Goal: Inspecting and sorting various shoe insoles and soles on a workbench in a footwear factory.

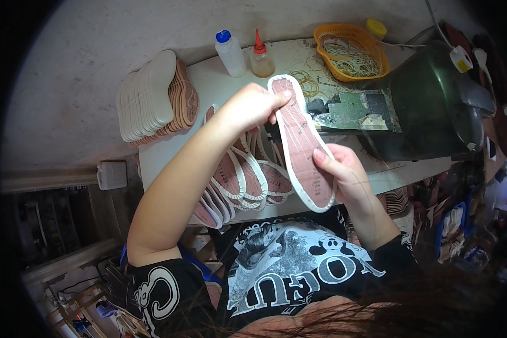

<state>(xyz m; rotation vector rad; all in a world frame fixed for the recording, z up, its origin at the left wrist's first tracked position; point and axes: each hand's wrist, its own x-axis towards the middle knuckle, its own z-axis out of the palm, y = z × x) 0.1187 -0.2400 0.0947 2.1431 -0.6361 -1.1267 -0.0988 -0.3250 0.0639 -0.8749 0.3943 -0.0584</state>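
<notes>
A shoe insole (301, 141) with a pink face and a white wrapped rim is held up in front of me, pink side toward me. My left hand (256, 105) pinches it near its far end, thumb pressed on the pink face. My right hand (345, 172) grips its near right edge, thumb on the face and fingers behind, hidden. Below my left forearm, similar white-rimmed pink insoles (229, 177) lie in an overlapping heap on the white table (194, 65). Part of that heap is covered by my arm.
Stacks of white and tan insoles (146, 101) stand at the table's left. Behind are a blue-capped bottle (231, 56), a red-tipped bottle (262, 63) and an orange basket (352, 53) of thin bands. A dark green machine (428, 107) with a worn plate (352, 111) fills the right.
</notes>
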